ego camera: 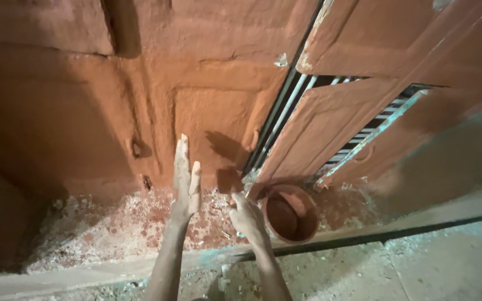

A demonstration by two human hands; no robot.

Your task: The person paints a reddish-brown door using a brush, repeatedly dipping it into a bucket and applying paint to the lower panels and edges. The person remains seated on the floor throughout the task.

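The left hand [187, 181] is being held up flat in the lower middle of the frame, with the fingers straight and close together and pointing up toward the wall [85, 111]. Nothing is being held in it, and its skin is being covered by pale dust or plaster. Whether the fingertips are touching the wall cannot be told. The right hand [246, 214] is being kept lower, a little to the right of the left one, just beside the pot [291, 213]. Its fingers are being curled loosely downward, but it cannot be told whether anything is being gripped, because the palm side is hidden. The pot, round and clay-coloured, is being seen from above, standing at the foot of the wall in the lower middle right of the frame, with its mouth open toward the camera. The reddish-brown wall is filling the left and upper part of the frame, and shadows of both hands are being thrown on it. A door [336, 117] of the same colour is being seen in the upper right, with a grille [285, 103] showing through the gaps. White debris [101, 228] is lying scattered along the base of the wall, on the lower left.
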